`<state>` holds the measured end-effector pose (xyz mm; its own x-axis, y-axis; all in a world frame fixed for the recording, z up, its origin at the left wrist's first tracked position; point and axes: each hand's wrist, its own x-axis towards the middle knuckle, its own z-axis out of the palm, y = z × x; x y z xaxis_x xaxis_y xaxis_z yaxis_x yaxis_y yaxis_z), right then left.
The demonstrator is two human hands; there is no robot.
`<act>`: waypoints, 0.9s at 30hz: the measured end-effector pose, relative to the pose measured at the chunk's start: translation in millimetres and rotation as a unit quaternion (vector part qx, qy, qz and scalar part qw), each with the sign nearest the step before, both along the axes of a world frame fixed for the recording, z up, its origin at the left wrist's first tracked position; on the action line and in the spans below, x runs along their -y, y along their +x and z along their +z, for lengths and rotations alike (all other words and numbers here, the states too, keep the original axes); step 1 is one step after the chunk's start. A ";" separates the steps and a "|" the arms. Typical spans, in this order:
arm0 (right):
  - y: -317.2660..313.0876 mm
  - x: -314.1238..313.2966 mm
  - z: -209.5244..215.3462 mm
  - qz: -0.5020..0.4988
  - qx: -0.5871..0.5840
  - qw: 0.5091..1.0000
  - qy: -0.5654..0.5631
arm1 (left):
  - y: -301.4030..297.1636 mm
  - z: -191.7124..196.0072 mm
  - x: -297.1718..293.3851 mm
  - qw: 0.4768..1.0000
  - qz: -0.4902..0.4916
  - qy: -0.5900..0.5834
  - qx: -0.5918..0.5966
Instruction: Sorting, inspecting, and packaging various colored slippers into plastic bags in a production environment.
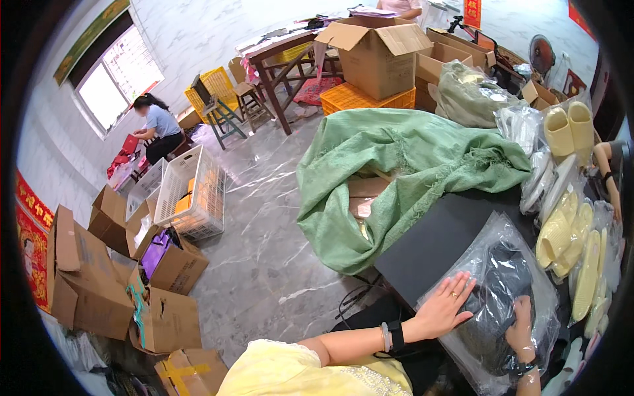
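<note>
A large clear plastic bag with something dark inside lies over a black board. My left hand rests flat on the bag's left side, fingers stretched out. My right hand is at the bag's right part, its fingers curled in. Shiny plastic is around it, and I cannot tell whether the hand is inside the bag or on top. What its fingers hold is hidden. Beyond the board sits a green woven sack, its mouth gaping over pale contents. Pale yellow slippers in clear bags lie to the right.
Another person's forearm shows at the right edge. Cardboard boxes and a white plastic crate stand at left. An open carton sits on an orange crate behind the sack. Someone sits near the window.
</note>
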<state>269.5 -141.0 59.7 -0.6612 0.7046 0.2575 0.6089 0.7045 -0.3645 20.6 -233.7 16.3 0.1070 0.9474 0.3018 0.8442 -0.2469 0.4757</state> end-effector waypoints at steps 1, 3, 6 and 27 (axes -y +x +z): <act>0.3 2.0 -0.4 0.006 -0.019 1.000 0.021 | 0.1 -0.6 1.6 1.000 0.003 0.002 0.002; 13.8 11.4 -6.5 -0.064 -0.089 0.993 -0.054 | 0.2 -1.7 3.0 1.000 0.003 0.007 0.006; 21.2 29.2 29.5 -0.094 0.000 0.994 -0.054 | 3.8 -0.7 -2.2 1.000 -0.012 -0.017 0.003; 89.4 165.5 183.8 -0.451 0.047 0.870 0.192 | 5.0 15.2 -6.7 0.998 -0.036 0.007 -0.059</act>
